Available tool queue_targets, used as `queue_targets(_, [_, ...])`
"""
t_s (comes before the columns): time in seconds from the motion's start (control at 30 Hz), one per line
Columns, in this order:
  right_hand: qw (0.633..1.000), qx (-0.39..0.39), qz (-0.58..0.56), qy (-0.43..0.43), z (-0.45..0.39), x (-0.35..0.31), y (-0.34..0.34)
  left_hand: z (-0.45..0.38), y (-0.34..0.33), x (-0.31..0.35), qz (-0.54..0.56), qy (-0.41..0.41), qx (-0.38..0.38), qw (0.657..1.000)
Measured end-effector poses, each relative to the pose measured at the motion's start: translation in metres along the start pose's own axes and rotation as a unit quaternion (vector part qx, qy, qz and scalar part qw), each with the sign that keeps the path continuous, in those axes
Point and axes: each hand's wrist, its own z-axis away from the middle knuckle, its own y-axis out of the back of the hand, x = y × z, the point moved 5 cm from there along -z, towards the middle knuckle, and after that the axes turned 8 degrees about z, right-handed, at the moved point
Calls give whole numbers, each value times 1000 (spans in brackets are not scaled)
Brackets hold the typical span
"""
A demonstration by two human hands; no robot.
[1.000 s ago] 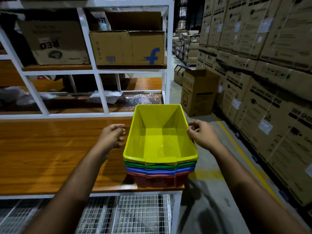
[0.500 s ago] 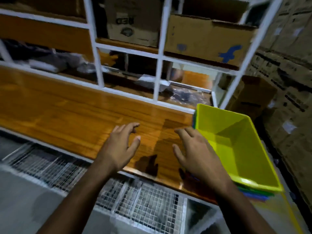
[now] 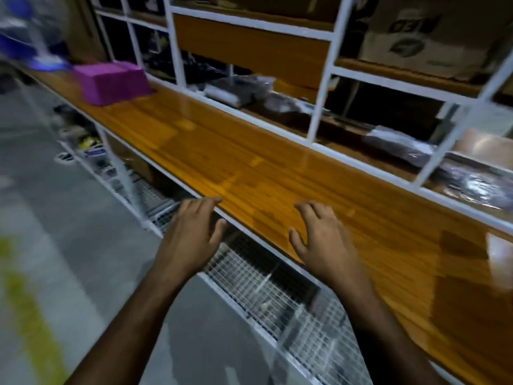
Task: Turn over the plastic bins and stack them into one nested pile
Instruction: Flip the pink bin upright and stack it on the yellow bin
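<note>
A purple bin [image 3: 112,82] sat bottom-up on the wooden shelf [image 3: 249,165] at about ten o'clock, far along the board from both hands, its base facing upward so nothing showed inside it. Beyond it at the far end, a blue shape [image 3: 16,43] was too blurred to identify. The left hand [image 3: 191,240] hovered at the shelf's front edge near six o'clock, fingers spread and relaxed, gripping nothing; the right hand [image 3: 324,240] hung over the board just to its right, fingers likewise loose and empty. The shelf ran diagonally from ten o'clock down to four o'clock, framed by a white metal rack [image 3: 319,87]. A wire mesh tier [image 3: 263,290] lay beneath the board at six o'clock, and grey concrete floor [image 3: 55,245] with a yellow line [image 3: 25,301] filled the eight o'clock side. Behind the rack's uprights, at one to three o'clock, lay plastic-wrapped bundles [image 3: 402,145], and a cardboard box [image 3: 422,37] stood on the upper tier at one o'clock.
</note>
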Motion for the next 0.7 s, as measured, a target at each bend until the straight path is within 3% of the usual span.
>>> queue_targets(0.37, [994,-29,-21,103,-178,-182,-91,-83,71,-196,-57,75,54,994])
queue_targets(0.7, [979,-69,-74,175,-407,-360,-176,-219,137,-403,-99,148,32,984])
